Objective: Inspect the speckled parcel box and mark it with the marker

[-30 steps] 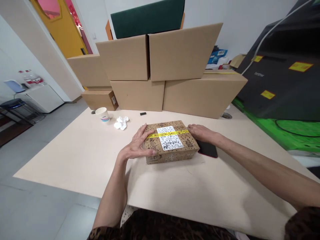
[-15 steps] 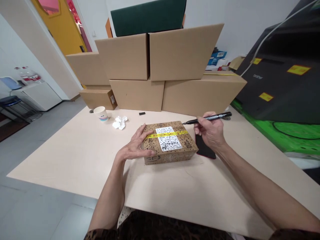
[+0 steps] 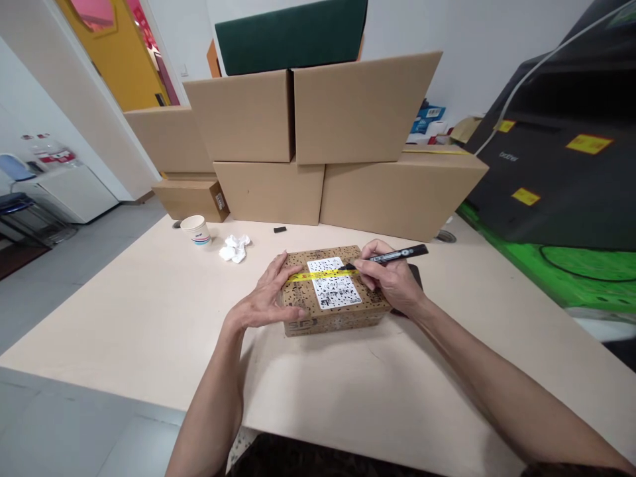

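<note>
A small cardboard box [image 3: 370, 296] lies on the table, dotted with black specks. On its top are a white label [image 3: 336, 296] and a strip of yellow tape [image 3: 301, 276]. My left hand [image 3: 268, 295] grips the box's left end, fingers along the top edge and thumb at the front corner. Between the fingers of my right hand [image 3: 390, 275] is a black marker [image 3: 397, 254], uncapped, its tip over the label near the tape; I cannot tell whether it touches. A black cap [image 3: 279, 230] lies behind the box. Partly hidden under my right hand is a dark flat object [image 3: 414, 273].
A paper cup [image 3: 197, 232] and crumpled white tissue [image 3: 235, 248] stand at the left of the table [image 3: 149, 318]. Stacked large cartons [image 3: 368, 109] line its back edge, a dark green box [image 3: 293, 40] on top. A black-covered machine [image 3: 536, 159] stands at right.
My right hand has moved left with the marker, from beyond the box's right corner to over the label. My left hand stays on the box.
</note>
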The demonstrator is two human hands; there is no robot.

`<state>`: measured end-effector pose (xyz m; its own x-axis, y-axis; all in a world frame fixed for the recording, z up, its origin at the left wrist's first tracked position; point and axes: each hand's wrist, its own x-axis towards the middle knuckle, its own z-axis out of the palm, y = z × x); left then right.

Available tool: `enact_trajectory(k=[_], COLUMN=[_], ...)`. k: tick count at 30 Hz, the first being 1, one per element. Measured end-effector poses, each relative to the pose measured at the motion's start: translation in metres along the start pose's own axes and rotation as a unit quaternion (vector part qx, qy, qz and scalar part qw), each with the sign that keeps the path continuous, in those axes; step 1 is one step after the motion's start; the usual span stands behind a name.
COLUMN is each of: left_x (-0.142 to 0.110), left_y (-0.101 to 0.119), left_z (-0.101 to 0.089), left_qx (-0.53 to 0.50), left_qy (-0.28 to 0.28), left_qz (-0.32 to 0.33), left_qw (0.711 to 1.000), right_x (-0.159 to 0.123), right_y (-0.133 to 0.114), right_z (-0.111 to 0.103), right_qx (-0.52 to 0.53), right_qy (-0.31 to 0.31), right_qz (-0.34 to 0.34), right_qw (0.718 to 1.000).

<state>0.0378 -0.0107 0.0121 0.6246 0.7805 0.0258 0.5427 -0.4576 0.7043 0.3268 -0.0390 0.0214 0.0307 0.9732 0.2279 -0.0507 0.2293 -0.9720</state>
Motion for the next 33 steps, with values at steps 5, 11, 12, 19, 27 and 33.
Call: enact_trajectory(k=[5, 11, 12, 19, 27, 33], left_x=[0.0, 0.0, 0.0, 0.002, 0.003, 0.004], left_y=[0.0, -0.001, -0.001, 0.003, 0.007, 0.006], left_z=[0.001, 0.002, 0.002, 0.0, -0.001, 0.0], left_qx=[-0.006, -0.006, -0.006, -0.002, -0.005, -0.005], left_qy=[-0.004, -0.009, -0.009, -0.034, -0.038, -0.037], left_qz=[-0.005, -0.005, -0.005, -0.011, -0.02, -0.009], left_qw=[1.0, 1.0, 1.0, 0.999, 0.999, 0.999], right_x=[-0.001, 0.001, 0.001, 0.0, -0.002, -0.003], right_y=[0.001, -0.003, -0.003, 0.0, 0.002, 0.002], right_z=[-0.001, 0.008, 0.01, 0.01, 0.016, 0.014], right_qx=[-0.104, -0.241, -0.254, -0.232, -0.264, -0.265], right_qy=[0.024, 0.004, 0.0, 0.069, 0.11, 0.142], right_qz=[-0.038, -0.093, -0.095, -0.079, -0.06, -0.053], right_qw=[0.994, 0.966, 0.963, 0.967, 0.956, 0.952])
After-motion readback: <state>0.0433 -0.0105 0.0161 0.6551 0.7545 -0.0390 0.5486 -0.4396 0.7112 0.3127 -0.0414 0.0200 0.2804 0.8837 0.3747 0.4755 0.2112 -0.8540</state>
